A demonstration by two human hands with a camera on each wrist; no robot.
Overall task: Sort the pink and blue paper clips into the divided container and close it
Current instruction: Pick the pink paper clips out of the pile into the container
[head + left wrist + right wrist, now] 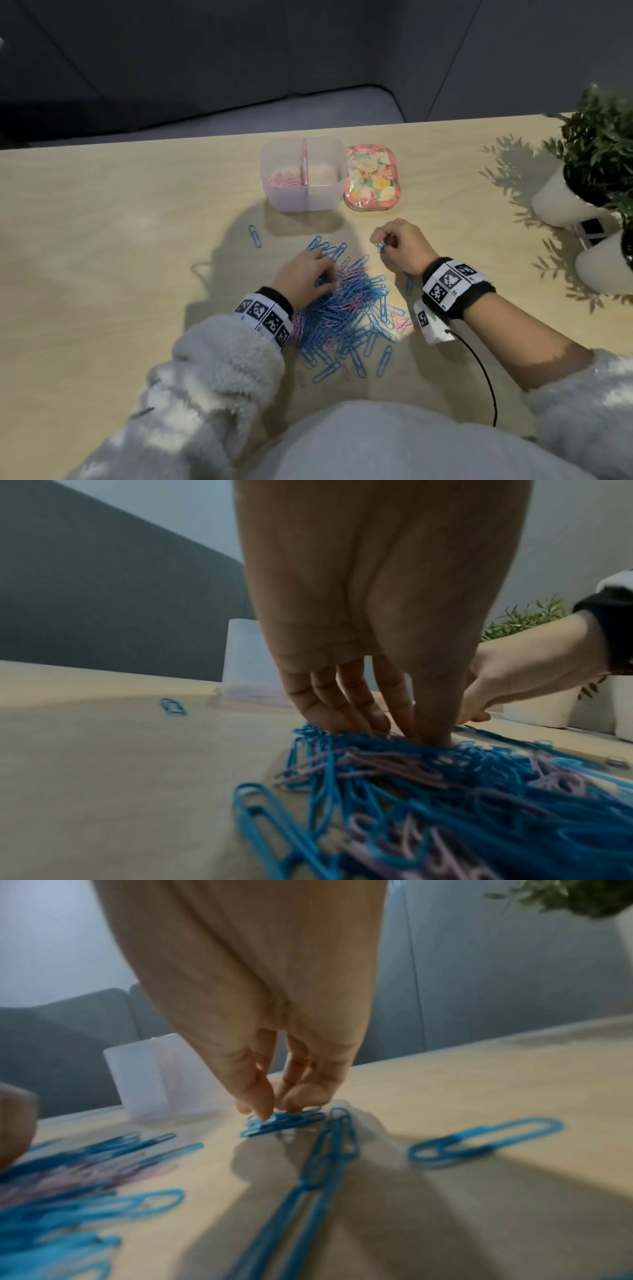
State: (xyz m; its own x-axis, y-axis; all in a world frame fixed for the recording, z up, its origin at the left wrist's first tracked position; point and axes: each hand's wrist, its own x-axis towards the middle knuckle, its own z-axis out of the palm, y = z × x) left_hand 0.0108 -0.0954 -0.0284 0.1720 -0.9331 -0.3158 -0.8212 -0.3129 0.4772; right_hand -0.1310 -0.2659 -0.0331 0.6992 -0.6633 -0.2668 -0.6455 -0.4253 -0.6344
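Note:
A mixed pile of blue and pink paper clips lies on the wooden table in front of me. Behind it stands the translucent divided container, lid off, with pink clips in its left compartment. Its floral lid lies flat just to the right. My left hand is down on the pile's far left side; in the left wrist view its thumb and fingertips close together into the clips. My right hand pinches a few blue clips low over the table, right of the pile.
One blue clip lies apart at the left, and more loose blue ones sit near my right hand. Two white pots with green plants stand at the table's right edge. A black cable trails from my right wrist.

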